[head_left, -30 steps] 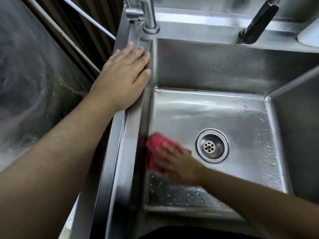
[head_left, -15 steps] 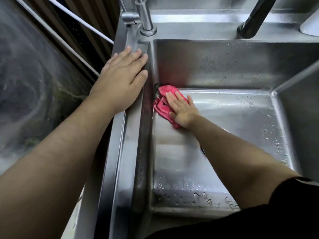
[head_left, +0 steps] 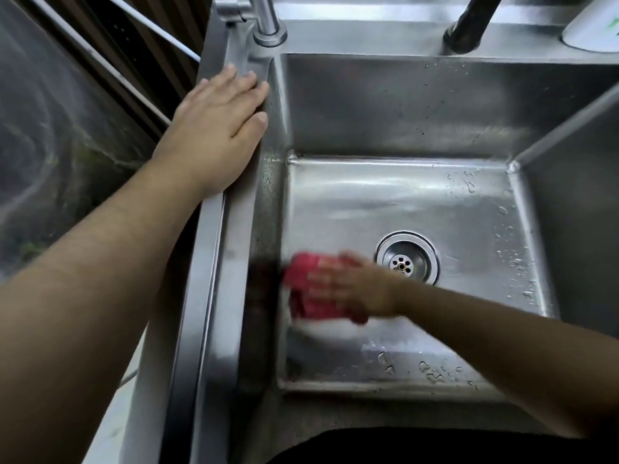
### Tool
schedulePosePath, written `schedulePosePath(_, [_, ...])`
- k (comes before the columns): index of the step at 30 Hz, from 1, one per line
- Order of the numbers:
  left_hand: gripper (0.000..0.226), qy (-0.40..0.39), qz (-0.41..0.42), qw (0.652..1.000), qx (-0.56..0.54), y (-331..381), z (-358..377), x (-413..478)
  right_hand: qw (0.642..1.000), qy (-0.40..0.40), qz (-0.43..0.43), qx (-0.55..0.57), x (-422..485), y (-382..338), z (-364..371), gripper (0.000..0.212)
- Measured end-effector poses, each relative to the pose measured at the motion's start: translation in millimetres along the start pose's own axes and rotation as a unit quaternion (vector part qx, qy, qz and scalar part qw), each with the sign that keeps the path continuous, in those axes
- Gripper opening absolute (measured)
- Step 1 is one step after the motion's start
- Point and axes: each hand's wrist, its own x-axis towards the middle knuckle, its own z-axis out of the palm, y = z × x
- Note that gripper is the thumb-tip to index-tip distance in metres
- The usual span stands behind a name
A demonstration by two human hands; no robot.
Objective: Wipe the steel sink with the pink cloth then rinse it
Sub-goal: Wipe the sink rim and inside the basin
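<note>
Wiping step: right hand point(head_left: 355, 286) is pressing crumpled pink cloth point(head_left: 308, 289) on the floor of the rectangular steel sink point(head_left: 385, 202) beside round drain point(head_left: 407, 257); blur is hiding its grip; left hand point(head_left: 217, 128) is lying flat on rim point(head_left: 234, 229); droplet-covered near strip point(head_left: 418, 363) is probably awaiting the next pass.

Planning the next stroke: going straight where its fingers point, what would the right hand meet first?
Likely the sink's left wall, just beyond the pink cloth under the right hand, which points left. Blur hides whether cloth and wall already touch.

No legible text or labels
</note>
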Motion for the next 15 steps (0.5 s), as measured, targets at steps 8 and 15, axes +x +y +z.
schedulePosePath(8, [0.054, 0.004, 0.002, 1.0, -0.003, -0.9, 1.0, 0.0, 0.993, -0.01, 0.108, 0.041, -16.9, -13.2, -2.5, 0.061])
schedulePosePath(15, [0.044, 0.02, 0.01, 1.0, 0.0, -1.8, 3.1, 1.4, 0.976, -0.162, -0.133, 0.065, -74.3, -74.6, 1.1, 0.067])
